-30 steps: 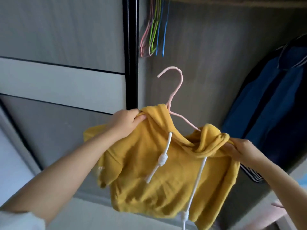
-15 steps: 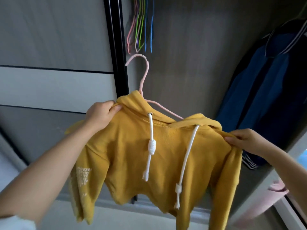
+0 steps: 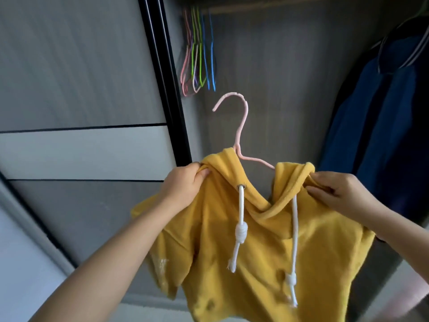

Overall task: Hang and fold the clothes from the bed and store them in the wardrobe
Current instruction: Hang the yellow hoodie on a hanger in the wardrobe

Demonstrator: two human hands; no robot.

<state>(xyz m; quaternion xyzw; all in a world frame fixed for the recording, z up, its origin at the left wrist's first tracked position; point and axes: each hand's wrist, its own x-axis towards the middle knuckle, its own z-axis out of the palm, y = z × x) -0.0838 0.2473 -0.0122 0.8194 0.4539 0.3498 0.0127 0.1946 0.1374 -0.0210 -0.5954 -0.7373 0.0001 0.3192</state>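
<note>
A yellow hoodie (image 3: pixel 262 247) with two white knotted drawstrings sits on a pink hanger (image 3: pixel 240 126), whose hook points up in front of the open wardrobe. My left hand (image 3: pixel 183 184) grips the hoodie's left shoulder by the collar. At the hood's right edge, my right hand (image 3: pixel 341 191) pinches the fabric. The hanger's shoulders are hidden inside the hoodie except a short pink stretch at the neck. The hook hangs free, below the rail (image 3: pixel 267 5).
Several empty coloured hangers (image 3: pixel 197 54) hang from the rail at the top left of the wardrobe opening. A dark blue garment (image 3: pixel 380 126) hangs at the right. The black-framed sliding door (image 3: pixel 81 89) stands to the left.
The hoodie and hanger have shifted right and slightly down. My right hand has moved up from the sleeve shoulder to the hood's edge, and the hoodie now bunches more between my hands.
</note>
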